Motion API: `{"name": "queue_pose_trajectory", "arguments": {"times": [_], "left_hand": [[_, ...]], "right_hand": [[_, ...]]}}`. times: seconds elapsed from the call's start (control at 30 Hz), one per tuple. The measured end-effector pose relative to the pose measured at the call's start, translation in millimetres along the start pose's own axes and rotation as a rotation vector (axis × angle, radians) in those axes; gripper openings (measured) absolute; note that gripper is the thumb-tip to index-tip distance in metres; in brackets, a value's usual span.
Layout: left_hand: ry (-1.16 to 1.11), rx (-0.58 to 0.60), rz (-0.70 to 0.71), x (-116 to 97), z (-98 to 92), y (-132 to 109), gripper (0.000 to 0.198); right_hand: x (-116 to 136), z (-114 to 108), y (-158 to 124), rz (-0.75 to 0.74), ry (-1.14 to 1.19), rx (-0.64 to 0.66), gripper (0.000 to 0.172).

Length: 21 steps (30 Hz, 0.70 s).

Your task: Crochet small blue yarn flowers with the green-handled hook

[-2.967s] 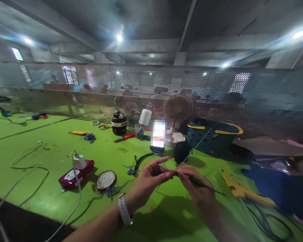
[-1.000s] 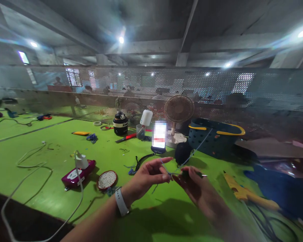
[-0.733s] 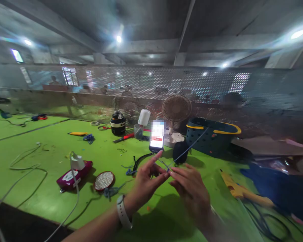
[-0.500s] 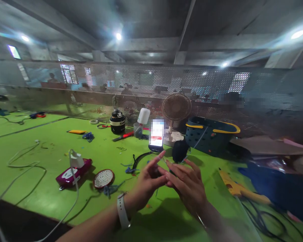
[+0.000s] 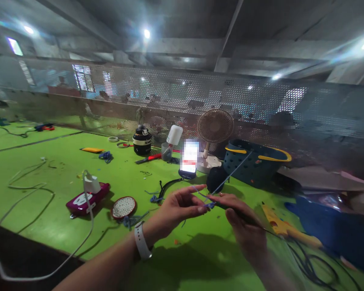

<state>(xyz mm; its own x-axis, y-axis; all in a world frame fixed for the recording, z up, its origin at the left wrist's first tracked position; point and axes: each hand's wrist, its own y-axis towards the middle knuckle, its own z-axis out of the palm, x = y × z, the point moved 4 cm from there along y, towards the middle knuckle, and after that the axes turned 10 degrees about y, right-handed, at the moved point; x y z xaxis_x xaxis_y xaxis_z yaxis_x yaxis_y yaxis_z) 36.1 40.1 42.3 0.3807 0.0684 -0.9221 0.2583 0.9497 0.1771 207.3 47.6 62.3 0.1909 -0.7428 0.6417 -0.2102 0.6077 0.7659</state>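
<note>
1. The left hand (image 5: pixel 180 208) is pinching a small blue piece (image 5: pixel 210 205) between thumb and finger, and yarn (image 5: pixel 236 167) is crossing its outstretched index finger.
2. The right hand (image 5: pixel 244 226) is gripping a hook (image 5: pixel 248 218), its fingers closing round the handle; the tip is too small to make out.
3. The piece is sitting between both hands, above the green table (image 5: pixel 79 169), while the yarn is running straight up to the basket (image 5: pixel 262 171).
4. The person seems to be working a stitch; whether a loop is lying on the hook, one cannot tell.
5. The next move is probably calling for steady yarn tension and a firm left pinch.
6. Half a second ago, the right fingers were covering the work; now the piece is showing between the hands.
</note>
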Motion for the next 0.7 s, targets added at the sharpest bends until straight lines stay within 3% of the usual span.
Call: {"name": "queue_pose_trajectory", "arguments": {"times": [0.13, 0.33, 0.7], "left_hand": [[0.041, 0.037, -0.013, -1, -3.4, 1, 0.050], [0.070, 0.112, -0.005, -3, -7.2, 4, 0.051], [0.149, 0.270, 0.020, -12, -12.7, 3, 0.052]], "right_hand": [[1, -2, 2, 0.092, 0.092, -0.038, 0.014], [-1, -5, 3, 0.382, 0.268, -0.059, 0.015], [-2, -1, 8, 0.649, 0.597, 0.163, 0.029]]}}
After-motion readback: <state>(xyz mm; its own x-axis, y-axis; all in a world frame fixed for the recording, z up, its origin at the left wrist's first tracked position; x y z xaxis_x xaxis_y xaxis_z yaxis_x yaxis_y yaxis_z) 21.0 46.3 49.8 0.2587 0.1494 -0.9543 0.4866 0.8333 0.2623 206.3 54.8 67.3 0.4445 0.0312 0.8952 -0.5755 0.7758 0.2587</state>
